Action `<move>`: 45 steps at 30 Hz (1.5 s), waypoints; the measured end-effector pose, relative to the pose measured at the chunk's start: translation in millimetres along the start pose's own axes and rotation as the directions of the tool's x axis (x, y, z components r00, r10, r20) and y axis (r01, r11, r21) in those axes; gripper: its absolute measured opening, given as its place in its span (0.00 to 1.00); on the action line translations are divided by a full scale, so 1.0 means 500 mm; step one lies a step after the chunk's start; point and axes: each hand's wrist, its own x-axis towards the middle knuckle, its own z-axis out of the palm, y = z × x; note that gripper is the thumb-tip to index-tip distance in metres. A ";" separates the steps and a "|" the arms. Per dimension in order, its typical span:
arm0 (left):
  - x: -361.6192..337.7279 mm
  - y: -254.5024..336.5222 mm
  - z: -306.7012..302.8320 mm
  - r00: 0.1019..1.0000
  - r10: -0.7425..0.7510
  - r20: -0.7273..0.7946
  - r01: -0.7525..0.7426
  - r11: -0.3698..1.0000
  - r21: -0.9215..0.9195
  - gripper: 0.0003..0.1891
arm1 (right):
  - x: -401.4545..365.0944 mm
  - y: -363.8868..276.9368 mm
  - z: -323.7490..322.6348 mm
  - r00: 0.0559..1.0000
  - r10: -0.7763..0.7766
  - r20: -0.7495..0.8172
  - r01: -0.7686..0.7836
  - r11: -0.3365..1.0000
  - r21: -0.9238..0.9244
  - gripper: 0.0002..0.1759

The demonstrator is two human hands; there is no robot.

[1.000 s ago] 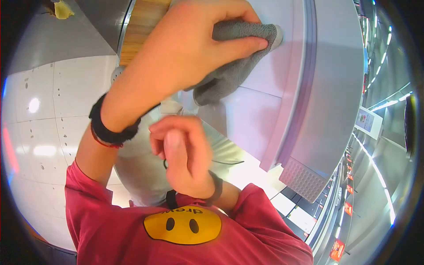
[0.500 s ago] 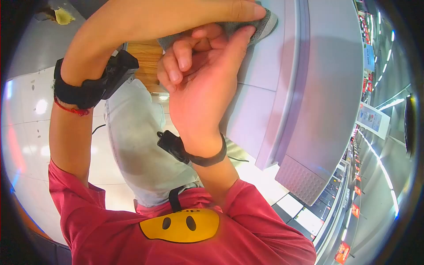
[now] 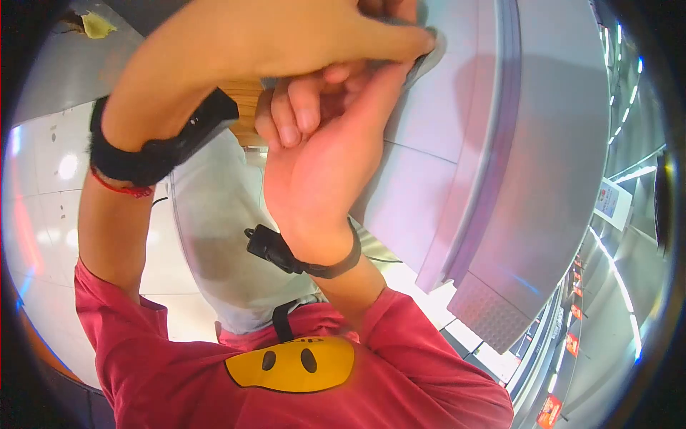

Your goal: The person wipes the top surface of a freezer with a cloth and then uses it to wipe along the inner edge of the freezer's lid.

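Note:
A grey cloth (image 3: 423, 66) shows only as a small piece at the fingertips, pressed close to a pale grey panelled surface (image 3: 429, 114). My left hand (image 3: 321, 36) reaches across from the left with its thumb bent down onto the cloth. Below it, my right hand (image 3: 325, 143) has its palm turned up and its fingers curled, and its thumb meets the cloth beside the left thumb. The two hands overlap, so most of the cloth and several fingertips are hidden.
A raised ridge (image 3: 480, 164) runs along the grey surface, with a dotted corner panel (image 3: 487, 311) at its lower end. Brown wood (image 3: 249, 100) shows behind the hands. Pale floor tiles (image 3: 43, 214) lie at left. A white sign (image 3: 613, 204) stands at right.
My left hand has shifted down and overlaps my right hand more. Much less of the grey cloth shows. The view has moved slightly.

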 end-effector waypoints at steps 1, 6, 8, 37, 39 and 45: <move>0.000 -0.009 0.004 1.000 -0.007 0.001 0.007 1.000 -0.023 0.16 | -0.002 0.006 -0.006 1.000 0.019 -0.014 -0.019 1.000 0.000 0.30; -0.020 0.002 0.020 0.996 0.076 -0.055 -0.073 0.996 0.056 0.16 | -0.017 0.009 0.004 0.998 0.016 -0.058 -0.013 0.999 0.040 0.30; -0.030 0.005 0.006 0.985 0.167 -0.037 -0.167 0.986 0.022 0.16 | -0.021 0.003 0.008 0.999 0.006 -0.039 -0.001 0.993 0.122 0.32; -0.010 0.045 0.006 0.984 -0.161 -0.073 0.152 0.981 -0.118 0.15 | 0.014 -0.002 0.006 1.000 0.023 -0.002 -0.023 1.000 0.012 0.29; -0.020 0.016 0.021 0.981 0.121 -0.150 -0.134 0.988 -0.079 0.15 | -0.003 -0.004 0.007 0.999 0.008 -0.032 -0.008 1.000 0.015 0.29; -0.016 0.052 -0.021 0.970 -0.225 0.088 0.239 0.947 -0.216 0.16 | 0.003 0.003 0.008 1.000 -0.008 -0.027 0.008 1.000 0.021 0.30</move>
